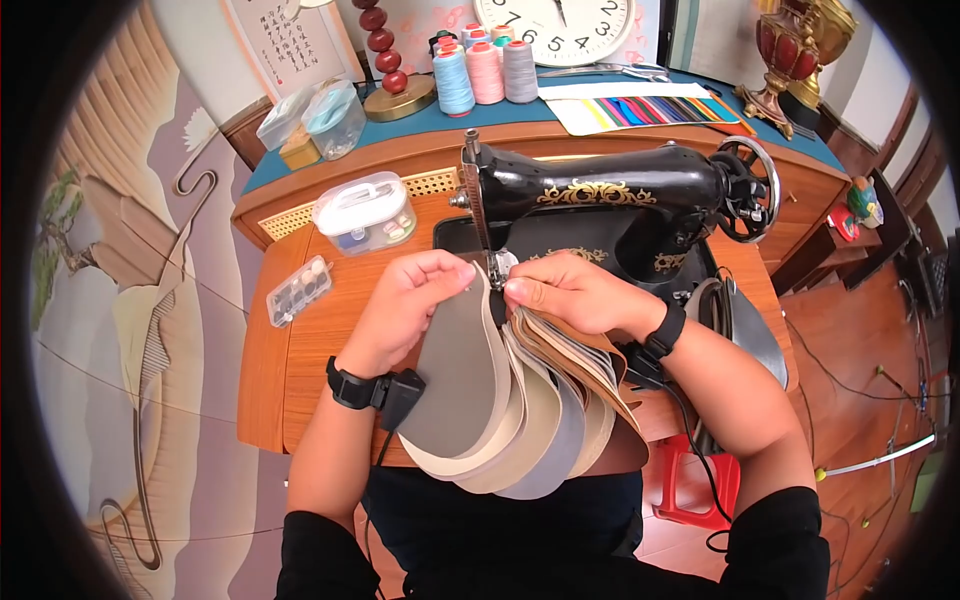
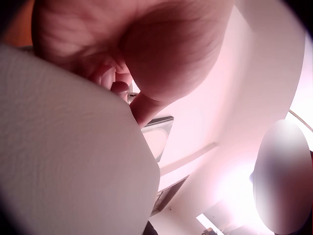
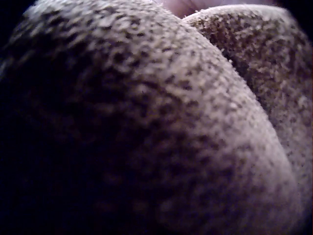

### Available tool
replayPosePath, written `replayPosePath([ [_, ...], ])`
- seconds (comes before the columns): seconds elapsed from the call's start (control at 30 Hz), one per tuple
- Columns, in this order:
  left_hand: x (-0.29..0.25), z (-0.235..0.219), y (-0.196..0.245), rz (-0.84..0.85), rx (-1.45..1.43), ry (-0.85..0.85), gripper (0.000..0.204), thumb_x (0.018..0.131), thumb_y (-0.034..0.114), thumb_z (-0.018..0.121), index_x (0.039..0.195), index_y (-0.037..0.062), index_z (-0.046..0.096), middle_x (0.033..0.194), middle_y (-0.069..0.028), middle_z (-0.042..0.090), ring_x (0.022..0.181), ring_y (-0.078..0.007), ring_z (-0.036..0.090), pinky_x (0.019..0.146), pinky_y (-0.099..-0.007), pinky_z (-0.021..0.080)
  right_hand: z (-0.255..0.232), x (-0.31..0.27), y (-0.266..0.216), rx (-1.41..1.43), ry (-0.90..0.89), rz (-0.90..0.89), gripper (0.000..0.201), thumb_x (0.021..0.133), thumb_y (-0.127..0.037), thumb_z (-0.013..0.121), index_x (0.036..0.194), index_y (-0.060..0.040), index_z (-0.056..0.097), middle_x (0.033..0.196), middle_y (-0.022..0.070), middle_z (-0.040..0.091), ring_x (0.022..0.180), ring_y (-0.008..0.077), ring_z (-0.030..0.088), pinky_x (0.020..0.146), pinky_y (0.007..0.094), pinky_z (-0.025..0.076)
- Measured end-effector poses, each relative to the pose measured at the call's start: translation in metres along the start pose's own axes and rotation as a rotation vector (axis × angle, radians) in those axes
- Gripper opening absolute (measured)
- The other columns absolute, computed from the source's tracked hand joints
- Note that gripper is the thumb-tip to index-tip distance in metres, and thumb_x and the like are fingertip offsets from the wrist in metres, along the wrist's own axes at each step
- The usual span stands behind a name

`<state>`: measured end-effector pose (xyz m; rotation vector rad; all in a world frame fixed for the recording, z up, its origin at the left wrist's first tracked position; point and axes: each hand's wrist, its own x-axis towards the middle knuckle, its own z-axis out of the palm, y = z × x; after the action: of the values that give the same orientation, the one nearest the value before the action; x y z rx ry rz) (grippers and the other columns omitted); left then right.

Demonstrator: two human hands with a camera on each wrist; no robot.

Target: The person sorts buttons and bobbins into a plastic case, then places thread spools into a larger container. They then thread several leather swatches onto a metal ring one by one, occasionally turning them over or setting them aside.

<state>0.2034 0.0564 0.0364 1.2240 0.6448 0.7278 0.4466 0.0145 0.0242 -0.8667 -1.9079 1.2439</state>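
A fanned bundle of leather swatches [image 1: 455, 370] in grey, cream, blue-grey and brown hangs in front of the sewing machine [image 1: 610, 195]. My left hand [image 1: 408, 300] pinches the top of the grey front swatch between thumb and fingers. On the other side, my right hand [image 1: 572, 290] grips the narrow upper end of the brown and cream swatches. Both hands' fingertips are close to the machine's needle end. In the left wrist view a pale swatch [image 2: 73, 156] hangs below the left palm [image 2: 171, 49]. A fuzzy swatch back [image 3: 195, 112] fills the right wrist view.
On the wooden table's left side [image 1: 270, 390] are a lidded plastic tub [image 1: 366, 215] and a small bobbin case [image 1: 299, 291]. Thread cones [image 1: 488, 75], a colour card [image 1: 645, 110] and a clock [image 1: 556, 28] line the back shelf. More leather [image 1: 755, 335] lies right of the machine; a red stool [image 1: 690, 485] stands below.
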Motion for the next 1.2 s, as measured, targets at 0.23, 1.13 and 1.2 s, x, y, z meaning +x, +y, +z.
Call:
replayPosePath([
  [0.23, -0.013, -0.014, 0.030, -0.031, 0.157, 0.068, 0.015, 0.101, 0.021, 0.066, 0.104, 0.0062, 0.068, 0.083, 0.0046, 0.068, 0.065, 0.0021, 0.055, 0.053, -0.0150, 0.036, -0.001, 0.000, -0.003, -0.018, 0.037, 0.009, 0.041, 0.108, -0.036, 0.051, 0.088, -0.0016, 0.061, 0.072, 0.0005, 0.050, 0.075, 0.0091, 0.044, 0.072, 0.0296, 0.044],
  [1.13, -0.063, -0.059, 0.015, -0.267, 1.334, 0.325, 0.033, 0.083, 0.023, 0.083, 0.096, -0.0045, 0.070, 0.076, -0.0100, 0.069, 0.071, -0.0206, 0.067, 0.068, -0.0337, 0.053, 0.001, -0.002, 0.003, 0.096, 0.120, 0.034, 0.043, 0.108, -0.037, 0.051, 0.088, -0.0015, 0.063, 0.075, -0.0010, 0.054, 0.077, 0.0068, 0.046, 0.074, 0.0277, 0.045],
  [1.2, -0.062, -0.069, 0.011, -0.213, 1.296, 0.318, 0.028, 0.084, 0.020, 0.081, 0.093, -0.0041, 0.071, 0.074, -0.0093, 0.069, 0.070, -0.0194, 0.067, 0.067, -0.0332, 0.053, 0.000, -0.003, 0.002, 0.099, 0.124, 0.027, 0.043, 0.108, -0.037, 0.051, 0.088, -0.0015, 0.063, 0.076, -0.0011, 0.054, 0.077, 0.0068, 0.046, 0.074, 0.0275, 0.045],
])
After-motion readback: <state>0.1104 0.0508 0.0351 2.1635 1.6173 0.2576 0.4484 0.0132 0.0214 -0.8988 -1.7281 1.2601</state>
